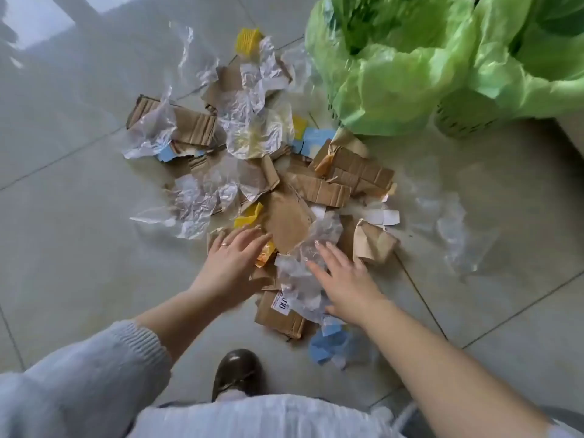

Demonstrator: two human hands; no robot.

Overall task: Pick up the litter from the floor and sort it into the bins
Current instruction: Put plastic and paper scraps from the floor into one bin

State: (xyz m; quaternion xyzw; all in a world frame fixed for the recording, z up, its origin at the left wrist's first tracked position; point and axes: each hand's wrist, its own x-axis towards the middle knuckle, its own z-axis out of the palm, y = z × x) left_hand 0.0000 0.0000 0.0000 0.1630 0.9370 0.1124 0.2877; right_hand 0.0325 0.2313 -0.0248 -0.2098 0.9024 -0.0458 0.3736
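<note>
A pile of litter lies on the tiled floor: torn brown cardboard point(286, 216), crumpled clear plastic film point(249, 134), yellow scraps point(248, 42) and blue paper point(328, 344). My left hand point(235, 257) lies flat with fingers spread on the near edge of the pile, beside an orange wrapper point(267, 252). Just to its right, my right hand point(343, 278) rests with straight fingers on a crumpled clear plastic sheet point(301, 276). Neither hand grips anything. Two bins lined with green bags point(392, 80) point(534, 58) stand at the upper right.
More clear plastic film point(455, 229) lies on the floor right of the pile. My dark shoe point(237, 373) stands just below the pile. A labelled cardboard piece point(279, 314) lies between my forearms. Bare tiles stretch to the left.
</note>
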